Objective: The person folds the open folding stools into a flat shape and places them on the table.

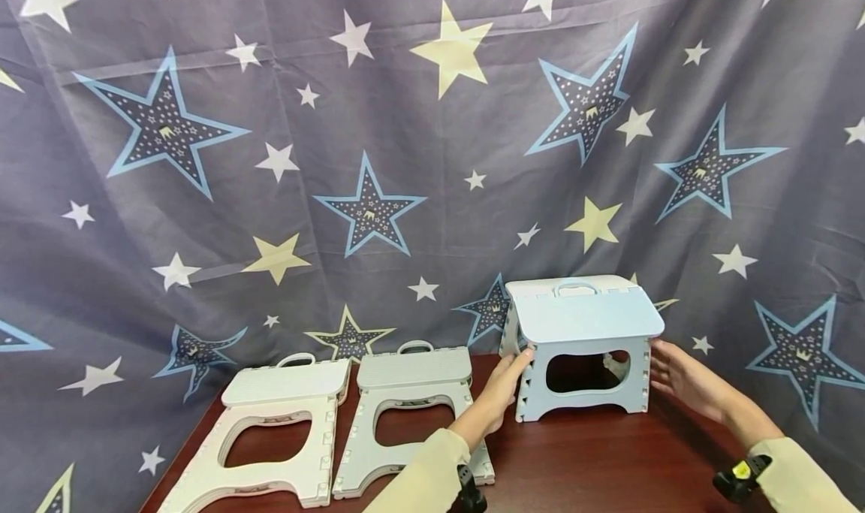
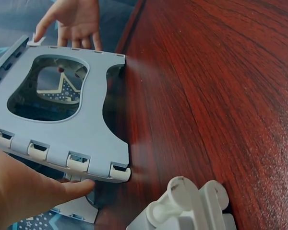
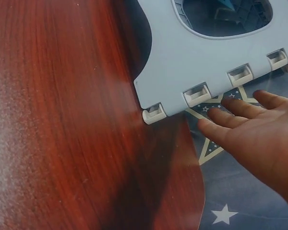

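A light blue folding stool (image 1: 588, 318) stands unfolded on the table, with a looped handle on its seat. My left hand (image 1: 496, 396) is at its left side, the fingers behind the leg edge and the thumb extended along it. At the opposite side is my right hand (image 1: 689, 381), its fingers extended near the leg panel. In the right wrist view, the right hand (image 3: 259, 129) lies palm up with straight fingers, a small gap showing between most fingertips and the stool's hinged edge (image 3: 197, 93). The left wrist view shows the left hand (image 2: 33, 191) below the stool's side panel (image 2: 93, 129).
Left of the blue stool lie a cream folding stool (image 1: 284, 384) and a grey-green one (image 1: 414, 370), both folded flat. The dark red wooden table (image 1: 595, 460) meets a star-patterned curtain (image 1: 405, 122) behind. White stool feet (image 2: 180, 201) appear low in the left wrist view.
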Tool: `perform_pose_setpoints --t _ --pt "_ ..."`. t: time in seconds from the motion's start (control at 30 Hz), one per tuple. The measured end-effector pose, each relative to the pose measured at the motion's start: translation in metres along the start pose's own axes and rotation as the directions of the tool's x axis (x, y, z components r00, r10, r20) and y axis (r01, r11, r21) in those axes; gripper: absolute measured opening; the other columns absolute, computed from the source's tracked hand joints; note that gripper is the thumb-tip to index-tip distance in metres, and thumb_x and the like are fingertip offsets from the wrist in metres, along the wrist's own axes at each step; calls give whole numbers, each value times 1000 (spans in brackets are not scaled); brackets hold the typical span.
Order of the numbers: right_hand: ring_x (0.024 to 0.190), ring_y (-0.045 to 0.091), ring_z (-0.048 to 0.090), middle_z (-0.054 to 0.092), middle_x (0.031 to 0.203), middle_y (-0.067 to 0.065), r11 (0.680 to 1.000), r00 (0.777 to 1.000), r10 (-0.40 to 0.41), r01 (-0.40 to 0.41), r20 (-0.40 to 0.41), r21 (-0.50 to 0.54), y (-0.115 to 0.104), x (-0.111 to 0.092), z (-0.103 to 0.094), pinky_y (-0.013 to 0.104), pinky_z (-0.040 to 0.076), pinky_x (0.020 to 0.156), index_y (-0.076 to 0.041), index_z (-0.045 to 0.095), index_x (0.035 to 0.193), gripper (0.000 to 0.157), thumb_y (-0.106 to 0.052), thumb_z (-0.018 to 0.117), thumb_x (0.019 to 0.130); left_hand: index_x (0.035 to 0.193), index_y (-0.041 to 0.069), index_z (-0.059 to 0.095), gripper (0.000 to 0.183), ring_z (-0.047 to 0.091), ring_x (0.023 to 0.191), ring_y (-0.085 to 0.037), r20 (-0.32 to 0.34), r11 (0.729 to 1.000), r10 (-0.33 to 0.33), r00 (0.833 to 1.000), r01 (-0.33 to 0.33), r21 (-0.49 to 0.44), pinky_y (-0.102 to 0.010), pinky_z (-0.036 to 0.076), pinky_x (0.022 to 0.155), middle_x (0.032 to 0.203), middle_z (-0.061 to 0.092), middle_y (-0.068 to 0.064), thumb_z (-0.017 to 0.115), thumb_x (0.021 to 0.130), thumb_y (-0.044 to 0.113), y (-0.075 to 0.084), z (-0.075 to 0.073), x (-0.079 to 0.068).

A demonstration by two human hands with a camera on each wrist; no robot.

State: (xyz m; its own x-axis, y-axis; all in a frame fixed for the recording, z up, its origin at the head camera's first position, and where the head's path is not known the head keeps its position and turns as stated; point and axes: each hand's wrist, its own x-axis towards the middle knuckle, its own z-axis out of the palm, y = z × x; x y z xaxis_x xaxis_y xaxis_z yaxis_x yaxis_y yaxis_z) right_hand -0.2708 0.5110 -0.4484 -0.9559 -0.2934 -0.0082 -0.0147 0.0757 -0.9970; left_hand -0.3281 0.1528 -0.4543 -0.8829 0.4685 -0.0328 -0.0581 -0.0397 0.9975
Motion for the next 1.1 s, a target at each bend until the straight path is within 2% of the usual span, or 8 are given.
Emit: perform_pose_setpoints --t 0.2,0.37,0.47,0.57,0.67,0.8,0.93,1.1 --pt "115 -8 56 53 128 -22 999 999 26 -27 42 22 -1 0 -1 20 48 98 6 0 156 66 -41 12 111 156 0 34 87 30 148 -52 11 998 -55 998 55 10 -72 33 110 157 39 -26 51 97 62 0 0 -1" --pt "118 -1 59 57 131 -19 995 995 19 -28 96 97 2 0 0 24 50 101 -25 34 146 42 -38 14 112 151 0 40 83 38 145 -47 8 997 -70 997 70 17 -69 38 109 150 48 -22 54 96 60 -1 -1 -2" --pt "120 2 60 60 130 -18 992 993 36 -49 114 117 3 0 2 26 50 102 -35 45 134 37 -39 15 112 148 -1 44 81 40 143 -47 -1 997 -75 997 75 30 -69 39 108 151 48 -23 55 96 59 -3 -1 -2" --pt "120 4 61 61 130 -17 991 991 68 -80 117 107 5 -1 3 28 50 102 -31 43 141 42 -41 15 112 146 -2 47 79 41 142 -47 -13 996 -82 997 83 45 -69 40 106 150 48 -23 57 96 58 -5 -1 -1" --pt "120 6 61 61 132 -14 990 990 91 -102 110 94 7 -2 3 30 50 102 -19 35 151 49 -42 16 112 143 -1 50 77 45 139 -42 -24 994 -92 995 94 64 -68 42 105 146 51 -21 58 95 58 -6 -1 0" --pt "120 9 62 60 134 -10 990 989 109 -117 99 82 8 -3 3 32 51 103 -11 27 155 54 -42 16 112 139 1 53 75 49 135 -37 -29 991 -104 994 105 76 -66 43 103 140 55 -17 59 93 60 -6 -1 0" --pt "121 10 62 60 136 -6 990 988 118 -124 96 60 7 -2 3 34 51 103 -5 23 157 60 -43 16 111 135 2 56 72 49 135 -39 -20 991 -106 994 107 78 -66 44 102 137 57 -16 60 93 60 -7 -2 2" --pt "121 11 61 61 135 -7 990 987 115 -124 110 70 5 -2 2 33 51 103 -10 29 155 56 -43 16 111 137 2 55 75 47 137 -43 -8 991 -114 993 114 75 -66 44 102 138 56 -15 60 92 61 -8 -4 5"
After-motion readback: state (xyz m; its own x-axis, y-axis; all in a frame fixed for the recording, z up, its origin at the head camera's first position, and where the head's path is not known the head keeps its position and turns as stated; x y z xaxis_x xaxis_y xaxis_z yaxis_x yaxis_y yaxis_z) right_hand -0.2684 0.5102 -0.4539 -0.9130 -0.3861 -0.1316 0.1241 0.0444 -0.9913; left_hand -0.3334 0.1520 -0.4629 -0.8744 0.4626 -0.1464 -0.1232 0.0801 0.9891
